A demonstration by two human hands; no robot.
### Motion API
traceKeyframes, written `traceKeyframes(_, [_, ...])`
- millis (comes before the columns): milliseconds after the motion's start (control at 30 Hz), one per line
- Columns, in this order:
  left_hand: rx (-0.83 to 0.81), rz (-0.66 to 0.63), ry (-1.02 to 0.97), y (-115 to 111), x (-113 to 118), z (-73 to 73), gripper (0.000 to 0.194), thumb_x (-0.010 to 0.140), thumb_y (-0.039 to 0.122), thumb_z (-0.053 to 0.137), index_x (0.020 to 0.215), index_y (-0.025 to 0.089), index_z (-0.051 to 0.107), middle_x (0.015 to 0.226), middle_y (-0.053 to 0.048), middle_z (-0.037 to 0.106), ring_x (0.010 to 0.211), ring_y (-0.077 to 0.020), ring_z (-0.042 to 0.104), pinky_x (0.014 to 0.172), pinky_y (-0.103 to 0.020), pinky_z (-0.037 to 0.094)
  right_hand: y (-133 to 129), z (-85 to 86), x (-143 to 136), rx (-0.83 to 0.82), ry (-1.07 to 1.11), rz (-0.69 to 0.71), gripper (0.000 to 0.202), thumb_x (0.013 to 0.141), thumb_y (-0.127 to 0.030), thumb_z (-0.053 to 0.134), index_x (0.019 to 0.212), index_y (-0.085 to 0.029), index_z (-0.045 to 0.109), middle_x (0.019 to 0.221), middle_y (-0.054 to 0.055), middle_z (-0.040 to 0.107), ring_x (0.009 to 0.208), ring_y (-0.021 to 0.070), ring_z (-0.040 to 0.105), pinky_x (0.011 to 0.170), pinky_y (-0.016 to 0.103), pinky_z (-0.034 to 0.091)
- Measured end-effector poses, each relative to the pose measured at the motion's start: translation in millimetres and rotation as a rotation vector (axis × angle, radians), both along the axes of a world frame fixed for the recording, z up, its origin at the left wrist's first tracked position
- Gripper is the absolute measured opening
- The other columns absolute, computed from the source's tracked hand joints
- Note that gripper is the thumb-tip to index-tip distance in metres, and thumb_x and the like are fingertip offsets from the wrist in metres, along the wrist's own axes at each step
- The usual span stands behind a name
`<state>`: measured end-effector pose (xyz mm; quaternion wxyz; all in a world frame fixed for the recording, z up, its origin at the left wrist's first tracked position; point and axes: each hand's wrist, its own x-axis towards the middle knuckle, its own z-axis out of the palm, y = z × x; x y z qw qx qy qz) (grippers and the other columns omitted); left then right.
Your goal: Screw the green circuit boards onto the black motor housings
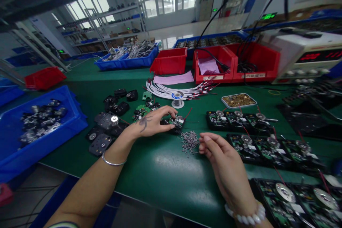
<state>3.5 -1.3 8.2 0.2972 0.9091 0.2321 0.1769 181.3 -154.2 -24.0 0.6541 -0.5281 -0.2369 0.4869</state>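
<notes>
My left hand (157, 120) reaches in from the left, its thumb and fingers around a small black unit with a circuit board (177, 124) and a red wire, which rests on the green table. Just in front of that unit lies a pile of small screws (189, 142). At the right edge of the pile is my right hand (220, 156), its fingertips pressed together; whatever they pinch is too small to make out. Rows of similar black units (249, 123) with round metal discs stand to the right of my right hand.
A solder spool (177, 102) and white cables (165, 91) lie behind my left hand. Black housings (100, 144) and a blue bin (72, 114) are at left. Red bins (171, 60), a tray of brass pieces (239, 100) and a power supply (307, 53) stand farther back.
</notes>
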Motion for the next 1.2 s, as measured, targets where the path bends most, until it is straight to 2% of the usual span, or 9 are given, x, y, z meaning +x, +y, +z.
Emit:
traceKeyframes(100, [-0.049, -0.014, -0.02, 2.4, -2.2, 0.3, 0.022, 0.083, 0.023, 0.063, 0.101, 0.019, 0.05, 0.125, -0.008, 0.054, 0.12, -0.0191, 0.052, 0.105, -0.039, 0.04, -0.3, -0.5, 0.7, 0.0, -0.004, 0.009, 0.028, 0.073, -0.042, 0.076, 0.089, -0.02, 0.07, 0.079, 0.0, 0.066, 0.071, 0.0112, 0.056, 0.07, 0.027, 0.044])
traceKeyframes(333, [-0.02, -0.026, 0.088, 2.8, 0.6, -5.6, 0.022, 0.084, 0.023, 0.061, 0.103, 0.019, 0.05, 0.127, -0.009, 0.054, 0.122, -0.0213, 0.051, 0.106, -0.043, 0.039, -1.6, -2.6, 1.8, 0.0, -0.016, 0.021, 0.031, 0.073, -0.045, 0.075, 0.09, -0.02, 0.07, 0.078, 0.0, 0.065, 0.071, 0.0125, 0.055, 0.072, 0.029, 0.042])
traceKeyframes(500, [-0.018, 0.006, 0.181, 0.4, 0.2, -3.3, 0.046, 0.076, 0.036, 0.073, 0.111, 0.02, 0.048, 0.143, -0.014, 0.04, 0.133, -0.0264, 0.042, 0.111, -0.045, 0.035, -1.5, -2.4, 1.4, -0.003, -0.019, 0.031, 0.031, 0.074, -0.046, 0.074, 0.09, -0.02, 0.07, 0.074, 0.0, 0.064, 0.071, 0.0138, 0.055, 0.073, 0.031, 0.042])
traceKeyframes(567, [-0.006, 0.017, 0.209, 2.0, -1.2, -4.9, 0.047, 0.074, 0.035, 0.075, 0.11, 0.02, 0.048, 0.146, -0.014, 0.037, 0.134, -0.0273, 0.04, 0.111, -0.044, 0.035, -2.2, -2.2, 1.5, -0.011, -0.022, 0.032, 0.031, 0.074, -0.045, 0.074, 0.09, -0.019, 0.07, 0.074, 0.001, 0.064, 0.071, 0.0138, 0.055, 0.073, 0.03, 0.042])
traceKeyframes(633, [0.007, 0.022, 0.223, 5.0, -2.8, -8.5, 0.041, 0.075, 0.032, 0.074, 0.105, 0.02, 0.049, 0.142, -0.013, 0.042, 0.13, -0.0266, 0.045, 0.108, -0.043, 0.038, -2.7, -2.0, 1.4, -0.012, -0.028, 0.038, 0.031, 0.074, -0.045, 0.073, 0.089, -0.019, 0.069, 0.073, 0.0, 0.063, 0.07, 0.0135, 0.055, 0.073, 0.03, 0.042])
traceKeyframes(800, [0.054, 0.061, 0.16, 7.8, -1.9, -16.9, 0.038, 0.07, 0.033, 0.079, 0.096, 0.019, 0.055, 0.115, -0.007, 0.061, 0.108, -0.0239, 0.059, 0.093, -0.037, 0.047, -1.1, -1.5, -0.1, -0.012, -0.036, 0.076, 0.029, 0.077, -0.043, 0.071, 0.091, -0.019, 0.069, 0.075, 0.001, 0.064, 0.07, 0.0127, 0.055, 0.072, 0.028, 0.042])
traceKeyframes(900, [0.084, 0.141, 0.082, 2.4, 10.2, -19.0, 0.035, 0.073, 0.036, 0.077, 0.095, 0.019, 0.056, 0.106, -0.005, 0.062, 0.101, -0.0216, 0.059, 0.09, -0.036, 0.047, 0.2, -0.9, -1.7, -0.003, -0.032, 0.092, 0.028, 0.076, -0.043, 0.071, 0.089, -0.018, 0.068, 0.074, 0.0, 0.063, 0.067, 0.0123, 0.054, 0.069, 0.027, 0.043])
traceKeyframes(1033, [0.033, 0.322, -0.103, -9.6, 43.0, -26.2, 0.034, 0.073, 0.038, 0.076, 0.094, 0.02, 0.056, 0.098, -0.002, 0.059, 0.093, -0.0187, 0.059, 0.086, -0.034, 0.047, -0.8, 1.1, -3.3, 0.014, -0.056, 0.151, 0.028, 0.078, -0.043, 0.07, 0.088, -0.018, 0.068, 0.074, 0.0, 0.063, 0.065, 0.0115, 0.054, 0.068, 0.026, 0.042])
traceKeyframes(1200, [-0.02, 0.352, -0.112, -28.2, 80.0, -40.5, 0.033, 0.074, 0.027, 0.076, 0.098, 0.018, 0.055, 0.1, -0.003, 0.059, 0.085, -0.0168, 0.059, 0.084, -0.034, 0.049, -2.8, 4.9, -4.3, 0.019, -0.101, 0.202, 0.028, 0.079, -0.043, 0.068, 0.089, -0.017, 0.068, 0.072, 0.0, 0.062, 0.065, 0.0109, 0.054, 0.065, 0.024, 0.041])
